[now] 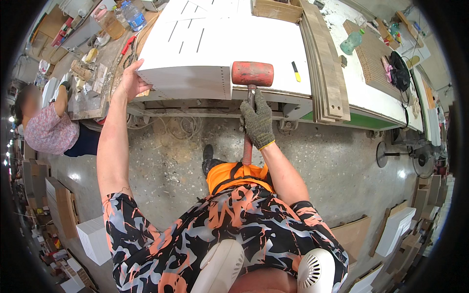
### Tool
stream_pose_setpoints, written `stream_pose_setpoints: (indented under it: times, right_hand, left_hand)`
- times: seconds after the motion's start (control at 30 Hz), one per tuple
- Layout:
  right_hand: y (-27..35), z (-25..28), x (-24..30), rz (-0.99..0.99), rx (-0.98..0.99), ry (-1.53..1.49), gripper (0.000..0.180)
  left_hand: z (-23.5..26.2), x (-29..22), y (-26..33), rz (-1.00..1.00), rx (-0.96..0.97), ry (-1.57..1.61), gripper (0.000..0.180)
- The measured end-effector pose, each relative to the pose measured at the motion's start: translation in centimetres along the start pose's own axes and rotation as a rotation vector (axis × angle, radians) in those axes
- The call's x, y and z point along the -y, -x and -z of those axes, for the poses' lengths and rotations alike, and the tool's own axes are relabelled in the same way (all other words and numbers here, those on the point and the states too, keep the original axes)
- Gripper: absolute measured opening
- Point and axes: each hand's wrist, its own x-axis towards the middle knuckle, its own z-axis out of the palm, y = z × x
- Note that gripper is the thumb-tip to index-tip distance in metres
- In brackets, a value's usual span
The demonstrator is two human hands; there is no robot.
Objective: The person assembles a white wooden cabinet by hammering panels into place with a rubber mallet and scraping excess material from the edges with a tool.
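My right hand point(257, 119), in a grey knit glove, is wrapped round the handle of a mallet point(252, 73) with a worn red head. The mallet head lies against the right end of a white panel assembly point(185, 80), whose front board has small holes near that end. At the opposite end, my bare left hand point(131, 83) grips the front board's corner, thumb and fingers parted around its edge. Slots mark the large white surface behind the board. A yellow-and-black utility knife point(296, 72) rests on the white worktop to the right of the mallet.
Long wood-toned strips point(326, 73) are stacked right of the knife, below a cardboard box point(277, 10). A green bottle point(351, 42) lies farther right. Another person point(51, 122) works at the left bench, which carries bottles and tools. A fan point(422, 158) stands at the right.
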Motion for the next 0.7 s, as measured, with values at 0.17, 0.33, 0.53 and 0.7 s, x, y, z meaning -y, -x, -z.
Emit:
stream_pose_setpoints:
  times: [0.17, 0.33, 0.53, 0.7]
  right_hand:
    - [0.08, 0.16, 0.12, 0.026, -0.007, 0.000, 0.036]
    - [0.25, 0.15, 0.35, 0.019, 0.006, -0.003, 0.036]
    - [0.46, -0.06, 0.61, 0.001, 0.001, -0.044, 0.040]
    - [0.51, -0.14, 0.21, 0.021, -0.009, -0.054, 0.041]
  left_hand:
    - [0.27, 0.04, -0.18, 0.015, 0.013, 0.027, 0.083]
    - [-0.26, -0.11, 0.19, 0.016, -0.019, 0.008, 0.082]
    - [-0.07, 0.05, 0.04, 0.012, -0.010, 0.007, 0.082]
    - [-0.20, -0.07, 0.07, 0.007, -0.003, 0.004, 0.083]
